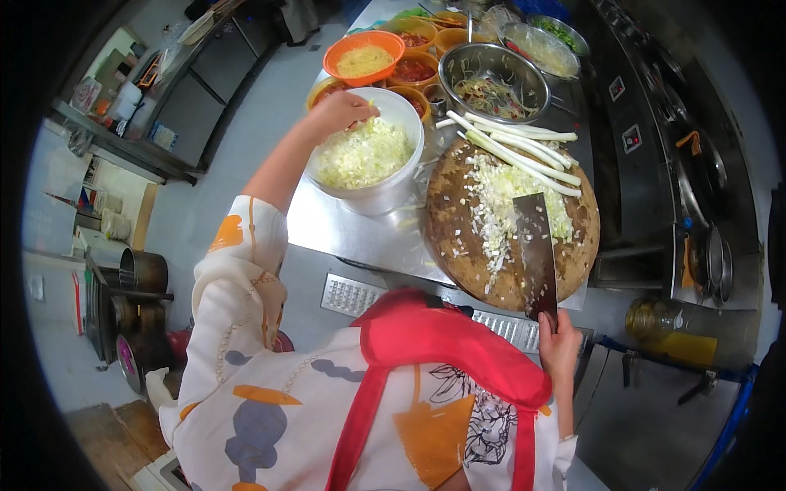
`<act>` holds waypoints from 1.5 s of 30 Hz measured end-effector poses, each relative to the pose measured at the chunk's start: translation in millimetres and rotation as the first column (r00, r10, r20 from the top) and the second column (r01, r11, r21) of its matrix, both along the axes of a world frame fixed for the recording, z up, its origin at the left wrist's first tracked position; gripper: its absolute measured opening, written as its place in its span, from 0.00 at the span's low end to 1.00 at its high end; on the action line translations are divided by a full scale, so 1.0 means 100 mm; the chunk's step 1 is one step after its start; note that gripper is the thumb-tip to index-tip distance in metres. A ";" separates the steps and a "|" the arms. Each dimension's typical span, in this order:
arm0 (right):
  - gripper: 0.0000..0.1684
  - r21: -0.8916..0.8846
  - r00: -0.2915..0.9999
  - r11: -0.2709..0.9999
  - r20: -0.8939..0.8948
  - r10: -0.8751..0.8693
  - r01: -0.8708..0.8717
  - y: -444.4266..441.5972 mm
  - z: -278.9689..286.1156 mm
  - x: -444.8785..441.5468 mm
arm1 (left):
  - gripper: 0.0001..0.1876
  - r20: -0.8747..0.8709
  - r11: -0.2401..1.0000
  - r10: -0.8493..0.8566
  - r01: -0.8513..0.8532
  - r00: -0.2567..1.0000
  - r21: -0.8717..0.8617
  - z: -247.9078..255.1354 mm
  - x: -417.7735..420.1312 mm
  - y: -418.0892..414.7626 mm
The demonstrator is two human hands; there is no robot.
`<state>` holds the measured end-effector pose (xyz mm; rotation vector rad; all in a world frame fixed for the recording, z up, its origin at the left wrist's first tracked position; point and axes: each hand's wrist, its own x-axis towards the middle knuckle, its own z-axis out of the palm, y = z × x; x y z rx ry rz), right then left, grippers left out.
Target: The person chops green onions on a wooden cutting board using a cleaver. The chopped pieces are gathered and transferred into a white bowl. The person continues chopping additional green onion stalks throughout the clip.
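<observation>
My left hand (345, 112) is over the far rim of a white plastic bucket (376, 200), its fingers curled with pale green bits at the tips. Chopped scallion (362, 156) fills much of the bucket. With my right hand (560, 344) I grip a cleaver (535, 245) at the near edge of a round wooden chopping block (451, 202). The blade points away from me over the block, partly covering a spread of chopped white scallion (491, 212). Several whole scallion stalks (522, 147) lie across the block's far side.
A steel bowl (494, 80) of mixed shreds stands behind the block. An orange basket (363, 56) of thin yellow shreds and several tubs of red food (412, 69) sit behind the bucket. All rest on a steel table (319, 227). A steel cooking range (635, 135) runs along the right.
</observation>
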<state>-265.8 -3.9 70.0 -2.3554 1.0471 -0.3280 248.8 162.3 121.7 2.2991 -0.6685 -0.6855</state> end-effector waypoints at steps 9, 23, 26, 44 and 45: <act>0.16 0.293 0.954 0.938 0.175 -0.241 0.183 0.10 -0.13 -0.07 | 0.14 0.340 0.877 -0.446 0.480 0.828 -0.018 0.00 -0.51 -0.71; 0.10 0.720 0.738 0.611 0.207 -0.642 0.330 -0.12 -0.40 -0.47 | 0.17 0.450 0.825 -0.228 0.417 0.863 -0.382 -1.45 -1.51 -1.42; 0.10 0.734 0.749 0.606 0.206 -0.630 0.307 -0.32 -0.47 -0.49 | 0.19 0.460 0.864 -0.100 0.307 0.882 -0.400 -1.79 -1.55 -1.54; 0.08 0.772 0.956 0.630 0.117 -0.268 0.082 -0.72 -0.27 0.02 | 0.28 0.458 0.886 -0.186 0.349 0.869 -0.304 -1.34 -2.25 -1.89; 0.08 0.778 0.958 0.622 0.108 -0.267 0.086 -0.70 -0.26 0.04 | 0.29 0.455 0.892 -0.195 0.350 0.869 -0.286 -1.29 -2.30 -1.88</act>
